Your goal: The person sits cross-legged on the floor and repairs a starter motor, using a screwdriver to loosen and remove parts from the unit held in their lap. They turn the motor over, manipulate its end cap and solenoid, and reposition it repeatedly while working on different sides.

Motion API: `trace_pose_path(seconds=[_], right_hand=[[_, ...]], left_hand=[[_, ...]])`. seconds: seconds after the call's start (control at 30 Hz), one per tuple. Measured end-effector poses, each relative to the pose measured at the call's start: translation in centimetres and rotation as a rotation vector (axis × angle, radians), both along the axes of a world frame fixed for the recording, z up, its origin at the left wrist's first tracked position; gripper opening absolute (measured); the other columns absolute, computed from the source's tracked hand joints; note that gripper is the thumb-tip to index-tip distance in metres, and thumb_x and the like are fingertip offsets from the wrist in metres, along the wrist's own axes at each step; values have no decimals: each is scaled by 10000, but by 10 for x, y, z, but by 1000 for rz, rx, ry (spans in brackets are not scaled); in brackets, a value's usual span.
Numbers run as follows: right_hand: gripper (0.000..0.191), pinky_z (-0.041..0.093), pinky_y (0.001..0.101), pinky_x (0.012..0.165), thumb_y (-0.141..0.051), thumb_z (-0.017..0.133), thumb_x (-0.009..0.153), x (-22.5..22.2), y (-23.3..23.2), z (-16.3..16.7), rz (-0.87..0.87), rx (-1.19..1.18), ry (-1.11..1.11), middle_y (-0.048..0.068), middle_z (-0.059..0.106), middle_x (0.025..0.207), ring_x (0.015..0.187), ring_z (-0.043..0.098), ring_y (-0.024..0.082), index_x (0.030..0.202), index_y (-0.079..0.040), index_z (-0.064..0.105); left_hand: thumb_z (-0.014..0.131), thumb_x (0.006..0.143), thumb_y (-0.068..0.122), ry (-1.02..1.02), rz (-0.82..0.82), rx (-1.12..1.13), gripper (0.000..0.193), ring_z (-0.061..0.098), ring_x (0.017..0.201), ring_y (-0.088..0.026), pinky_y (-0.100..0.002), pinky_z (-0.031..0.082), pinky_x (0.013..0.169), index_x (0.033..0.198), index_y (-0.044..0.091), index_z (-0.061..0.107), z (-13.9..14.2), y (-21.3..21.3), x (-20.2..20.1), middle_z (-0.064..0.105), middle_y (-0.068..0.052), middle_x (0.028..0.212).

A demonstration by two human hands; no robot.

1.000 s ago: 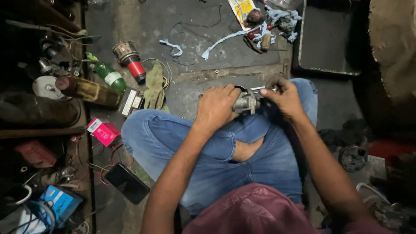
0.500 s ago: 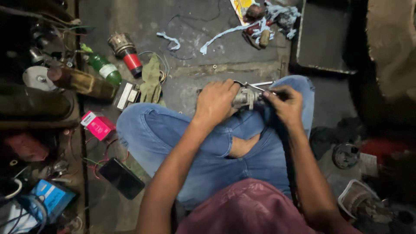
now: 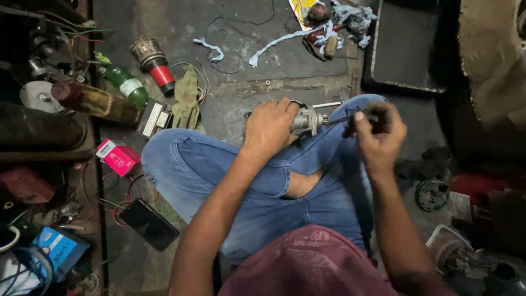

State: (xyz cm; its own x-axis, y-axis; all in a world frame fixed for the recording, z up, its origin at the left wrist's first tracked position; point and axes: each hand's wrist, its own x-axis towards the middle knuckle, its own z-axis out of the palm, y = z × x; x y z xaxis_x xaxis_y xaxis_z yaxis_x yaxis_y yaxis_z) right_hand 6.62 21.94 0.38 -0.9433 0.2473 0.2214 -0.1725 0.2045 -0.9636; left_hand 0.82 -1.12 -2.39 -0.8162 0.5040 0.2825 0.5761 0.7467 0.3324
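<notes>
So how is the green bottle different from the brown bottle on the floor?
The green bottle is smaller and bright green with a pale label; the brown bottle is longer, amber, with a dark reddish cap end. The green one lies nearer the red-based motor part. Both lie on their sides, away from the hands.

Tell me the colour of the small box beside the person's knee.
Bright pink small box, seen in the head view.

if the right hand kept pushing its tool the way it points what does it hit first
The right hand holds a thin dark tool aimed left, toward the person's own left. Its tip looks to be at the small metal motor part gripped by the left hand, so it would probably meet that part first; depth is hard to judge.
</notes>
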Motion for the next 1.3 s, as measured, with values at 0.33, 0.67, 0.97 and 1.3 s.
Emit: trace_pose_path(seconds=[0.33,0.67,0.97,1.3], right_hand=[[217,490,277,631,-63,731,999,-20,-45,-3,-80,309,123,48,620,773,709,580,79,939,23,541],[228,488,289,614,-36,721,980,-24,-48,7,-48,366,101,64,626,769,703,591,92,913,21,511],[221,504,277,564,-38,706,974,-24,-59,16,-29,309,52,54,651,746,649,643,81,905,7,501],[264,453,295,554,-63,749,1001,-38,-59,18,8,451,31,79,640,746,647,576,95,960,24,504]], left_hand=[[907,571,257,9,1,25,549,688,894,-307,-450,534,774,1028,86,655,0,-1,1,664,-93,983],[874,612,208,30,18,18,425,689,886,-289,-434,538,780,960,106,651,-4,-2,0,659,-76,953],[877,592,227,44,20,45,456,686,879,-296,-436,535,774,966,90,655,-3,-2,0,654,-82,939],[876,578,203,28,-4,25,482,687,885,-304,-438,534,772,990,85,653,-4,-3,-1,656,-87,960]])
